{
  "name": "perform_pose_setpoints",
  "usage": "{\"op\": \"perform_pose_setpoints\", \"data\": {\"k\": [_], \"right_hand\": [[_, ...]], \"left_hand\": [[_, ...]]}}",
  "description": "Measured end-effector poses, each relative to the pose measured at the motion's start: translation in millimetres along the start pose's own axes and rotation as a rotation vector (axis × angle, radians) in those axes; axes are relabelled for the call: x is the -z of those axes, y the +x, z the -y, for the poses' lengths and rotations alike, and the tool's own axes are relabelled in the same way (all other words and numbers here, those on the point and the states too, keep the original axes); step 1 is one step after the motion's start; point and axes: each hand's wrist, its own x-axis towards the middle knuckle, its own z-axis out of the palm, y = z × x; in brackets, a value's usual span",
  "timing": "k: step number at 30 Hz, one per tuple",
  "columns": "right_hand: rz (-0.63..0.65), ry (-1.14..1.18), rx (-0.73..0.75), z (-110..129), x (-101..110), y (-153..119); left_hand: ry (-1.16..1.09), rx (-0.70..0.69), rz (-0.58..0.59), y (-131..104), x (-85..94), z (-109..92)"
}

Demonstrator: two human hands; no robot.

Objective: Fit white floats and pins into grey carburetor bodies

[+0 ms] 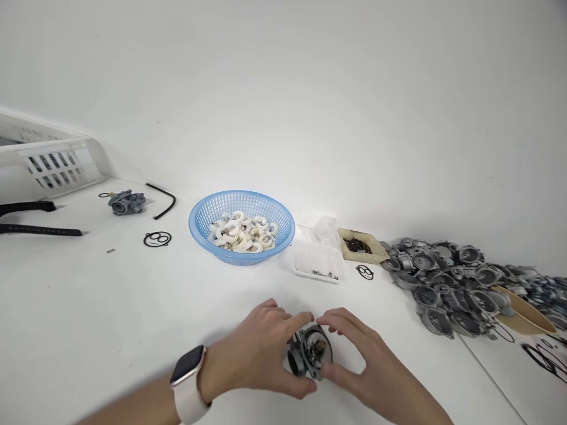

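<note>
A grey metal carburetor body (297, 358) rests on the white table at the bottom centre, its round opening facing up with a white part and a brass piece inside. My left hand (261, 348), with a watch on the wrist, is wrapped round its left side, thumb at the near edge and fingers at the far edge. My right hand (361, 354) curves round the right side, its thumb and fingertips at the rim of the opening.
Behind stands a blue basket (193, 227) of white parts. Right of it are a white tray (316, 260) with small screws, a beige tray (378, 254) and a heap of grey metal bodies (456, 283). At left lie another carburetor (126, 202), black rings (157, 238) and a white crate (53, 168).
</note>
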Motion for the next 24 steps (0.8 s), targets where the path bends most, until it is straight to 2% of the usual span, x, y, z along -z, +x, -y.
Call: {"op": "perform_pose_setpoints", "data": {"k": [4, 7, 9, 12, 15, 16, 18, 21, 24], "right_hand": [[-0.006, -0.114, -0.011, -8.1, -11.1, -12.3], [-0.005, -0.095, -0.033, -9.3, -13.0, -17.9], [0.029, -0.049, -0.043, -9.8, -4.3, -19.8], [0.053, 0.012, -0.017, -17.5, 25.8, -9.6], [0.010, -0.108, 0.004, -34.8, 63.9, 30.3], [0.023, -0.226, -0.011, -41.1, 74.2, 49.6], [0.079, -0.303, -0.029, -51.5, 86.5, 91.6], [0.288, -0.378, -0.049, -59.5, 83.6, 146.9], [0.447, -0.446, -0.067, -61.3, 67.5, 180.0]], "left_hand": [[-0.017, 0.049, 0.047, -3.5, 13.8, -8.5], [-0.040, 0.045, 0.026, -3.7, 16.8, -7.5], [-0.114, -0.001, 0.005, -3.2, 13.0, -3.3], [-0.241, -0.021, 0.066, -2.5, 3.6, 3.1], [-0.366, 0.028, 0.150, -1.4, -1.4, 5.1], [-0.402, 0.045, 0.162, -0.8, -1.4, 4.8], [-0.441, 0.072, 0.154, 0.5, 0.3, 3.7], [-0.420, 0.072, 0.131, 1.3, 2.8, 2.4], [-0.373, 0.059, 0.141, 0.4, 0.1, 0.9]]}}
